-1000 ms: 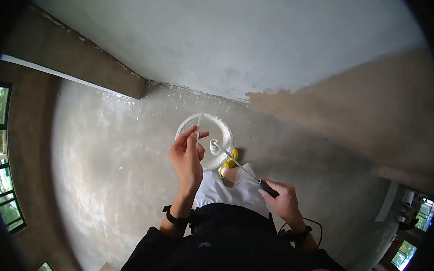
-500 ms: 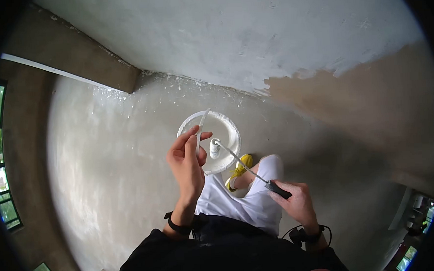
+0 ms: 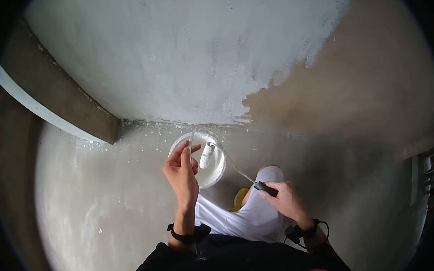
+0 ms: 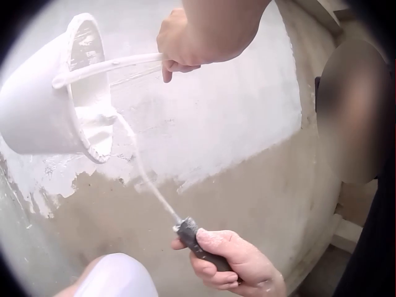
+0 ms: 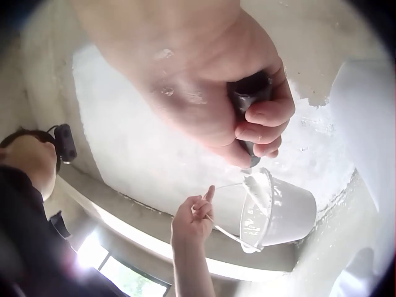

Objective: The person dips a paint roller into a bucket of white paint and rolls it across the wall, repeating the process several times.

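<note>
In the head view my left hand (image 3: 181, 175) grips the curved handle of a white bucket (image 3: 221, 168), which hangs in front of my legs. That bucket handle (image 4: 117, 63) shows plainly in the left wrist view, running from the rim into my fingers. My right hand (image 3: 289, 200) holds a paint roller by its dark grip (image 3: 267, 188), fingers wrapped around it. A thin metal rod leads from the grip to the white roller head (image 3: 207, 156), tilted inside the bucket. White paint coats the bucket's inner wall and rim (image 4: 94, 154).
Ahead stands a wall (image 3: 184, 63) coated white, with a ragged edge against a bare brown part (image 3: 332, 95) at right. A brown ledge (image 3: 67, 89) juts out at left. White spatters dot the grey floor (image 3: 102, 190) by the wall. My bent knee (image 3: 270, 174) is beside the bucket.
The head view has tilted up, showing more wall, and the left windows have mostly gone out of sight. The roller head has turned inside the bucket. Both hands keep their holds.
</note>
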A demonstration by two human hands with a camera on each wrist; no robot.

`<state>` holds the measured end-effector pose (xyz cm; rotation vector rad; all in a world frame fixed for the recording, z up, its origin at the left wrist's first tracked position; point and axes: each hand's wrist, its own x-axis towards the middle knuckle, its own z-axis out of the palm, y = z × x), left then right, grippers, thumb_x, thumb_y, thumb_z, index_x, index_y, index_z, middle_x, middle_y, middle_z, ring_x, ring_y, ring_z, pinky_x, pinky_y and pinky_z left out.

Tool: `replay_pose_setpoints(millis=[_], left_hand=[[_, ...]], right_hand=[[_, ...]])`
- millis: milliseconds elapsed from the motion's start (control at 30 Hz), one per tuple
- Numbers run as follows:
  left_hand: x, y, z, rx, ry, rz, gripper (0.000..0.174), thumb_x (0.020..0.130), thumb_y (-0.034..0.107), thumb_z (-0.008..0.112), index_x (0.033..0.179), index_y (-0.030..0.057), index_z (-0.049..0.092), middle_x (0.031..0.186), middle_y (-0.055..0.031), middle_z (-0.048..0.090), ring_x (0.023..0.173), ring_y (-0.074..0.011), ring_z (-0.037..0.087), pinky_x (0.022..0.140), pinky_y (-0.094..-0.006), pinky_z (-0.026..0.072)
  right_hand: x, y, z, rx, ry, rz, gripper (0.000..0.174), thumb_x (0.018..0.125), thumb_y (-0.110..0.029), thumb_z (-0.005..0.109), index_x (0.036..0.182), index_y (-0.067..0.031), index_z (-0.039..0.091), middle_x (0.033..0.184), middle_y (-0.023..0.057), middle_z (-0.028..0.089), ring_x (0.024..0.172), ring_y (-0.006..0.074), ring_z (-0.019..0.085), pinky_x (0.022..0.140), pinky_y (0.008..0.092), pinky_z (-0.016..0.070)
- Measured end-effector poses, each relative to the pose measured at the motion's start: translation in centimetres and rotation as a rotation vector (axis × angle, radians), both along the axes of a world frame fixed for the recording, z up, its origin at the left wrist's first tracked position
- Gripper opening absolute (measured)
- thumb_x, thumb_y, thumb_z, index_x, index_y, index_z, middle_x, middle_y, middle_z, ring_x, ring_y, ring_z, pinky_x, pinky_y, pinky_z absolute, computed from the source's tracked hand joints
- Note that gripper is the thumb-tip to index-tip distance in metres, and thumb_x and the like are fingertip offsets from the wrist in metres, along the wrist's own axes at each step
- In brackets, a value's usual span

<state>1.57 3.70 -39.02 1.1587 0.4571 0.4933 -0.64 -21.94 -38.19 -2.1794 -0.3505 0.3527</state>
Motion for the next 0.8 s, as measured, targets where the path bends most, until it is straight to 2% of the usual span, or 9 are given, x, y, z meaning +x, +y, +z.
replay_pose_setpoints(millis=[33, 100, 200, 233, 367, 433, 567, 633, 800], left_hand=[[0.2, 0.4, -0.3, -0.013, -0.004, -0.013, 0.028, 0.091, 0.006, 0.052, 0.111, -0.0132, 0.056, 0.089, -0.0209, 0.067, 0.046, -0.0021, 0.037, 0.041, -0.0186, 0.0260], [-0.9, 1.7, -0.3, -0.010, -0.004, -0.037, 0.028, 0.091, 0.006, 0.051, 0.111, -0.0136, 0.056, 0.089, -0.0210, 0.067, 0.046, -0.0020, 0.037, 0.042, -0.0186, 0.0265], [-0.4, 1.5, 0.0, -0.060, -0.011, -0.056, 0.029, 0.090, 0.005, 0.052, 0.112, -0.0144, 0.055, 0.090, -0.0211, 0.067, 0.046, -0.0019, 0.038, 0.042, -0.0186, 0.0276], [-0.2, 1.5, 0.2, -0.067, -0.014, -0.060, 0.030, 0.090, 0.005, 0.052, 0.112, -0.0146, 0.055, 0.089, -0.0208, 0.067, 0.046, -0.0020, 0.038, 0.042, -0.0187, 0.0279], [0.6, 0.8, 0.3, -0.074, -0.011, -0.079, 0.030, 0.089, 0.005, 0.053, 0.112, -0.0143, 0.055, 0.087, -0.0194, 0.068, 0.046, -0.0021, 0.037, 0.042, -0.0189, 0.0285], [0.9, 0.3, 0.4, -0.099, -0.011, -0.115, 0.028, 0.089, 0.005, 0.053, 0.109, -0.0140, 0.057, 0.086, -0.0183, 0.068, 0.046, -0.0020, 0.037, 0.042, -0.0187, 0.0283], [0.9, 0.8, -0.9, -0.085, -0.046, -0.089, 0.027, 0.089, 0.005, 0.052, 0.108, -0.0138, 0.057, 0.085, -0.0177, 0.068, 0.046, -0.0020, 0.036, 0.042, -0.0187, 0.0277], [0.3, 1.7, -1.1, -0.059, -0.050, -0.077, 0.027, 0.089, 0.005, 0.052, 0.108, -0.0136, 0.058, 0.085, -0.0173, 0.068, 0.046, -0.0019, 0.037, 0.042, -0.0187, 0.0280], [0.0, 3.7, -1.7, -0.051, -0.032, -0.082, 0.028, 0.090, 0.005, 0.051, 0.110, -0.0134, 0.057, 0.086, -0.0171, 0.068, 0.047, -0.0014, 0.037, 0.042, -0.0187, 0.0287]], right_hand=[[0.2, 0.1, -0.3, -0.002, -0.036, -0.001, 0.025, 0.084, -0.014, 0.064, 0.102, 0.0030, 0.065, 0.070, 0.0165, 0.062, 0.059, 0.0079, 0.047, 0.055, 0.0276, 0.0437], [-1.0, 1.3, 0.0, -0.032, 0.117, -0.035, 0.024, 0.084, -0.015, 0.064, 0.101, 0.0020, 0.065, 0.067, 0.0173, 0.059, 0.058, 0.0090, 0.046, 0.056, 0.0285, 0.0434], [-1.0, 1.2, 1.7, -0.131, 0.158, -0.002, 0.025, 0.084, -0.017, 0.065, 0.101, 0.0012, 0.065, 0.067, 0.0180, 0.058, 0.058, 0.0093, 0.045, 0.057, 0.0286, 0.0438], [-0.9, 1.2, 1.4, -0.143, 0.156, -0.002, 0.025, 0.085, -0.020, 0.065, 0.093, 0.0035, 0.066, 0.062, 0.0183, 0.057, 0.053, 0.0115, 0.045, 0.053, 0.0295, 0.0420], [-0.1, 0.7, 0.5, -0.089, 0.077, 0.042, 0.025, 0.085, -0.020, 0.065, 0.094, 0.0035, 0.066, 0.060, 0.0165, 0.054, 0.053, 0.0107, 0.042, 0.052, 0.0295, 0.0403], [0.3, 0.8, 0.8, -0.060, 0.137, 0.043, 0.025, 0.086, -0.020, 0.065, 0.095, 0.0026, 0.066, 0.060, 0.0162, 0.054, 0.053, 0.0100, 0.042, 0.052, 0.0295, 0.0401], [0.8, 1.2, 0.3, -0.179, 0.180, 0.103, 0.023, 0.086, -0.020, 0.064, 0.096, 0.0014, 0.067, 0.061, 0.0154, 0.056, 0.055, 0.0088, 0.043, 0.053, 0.0287, 0.0414], [0.5, 1.8, -1.2, -0.146, 0.153, 0.048, 0.022, 0.086, -0.019, 0.065, 0.095, 0.0008, 0.067, 0.059, 0.0127, 0.055, 0.056, 0.0081, 0.044, 0.053, 0.0280, 0.0417], [0.9, 4.0, -1.2, -0.129, 0.168, 0.010, 0.022, 0.086, -0.019, 0.065, 0.090, 0.0026, 0.066, 0.056, 0.0075, 0.051, 0.053, 0.0073, 0.043, 0.050, 0.0271, 0.0399]])
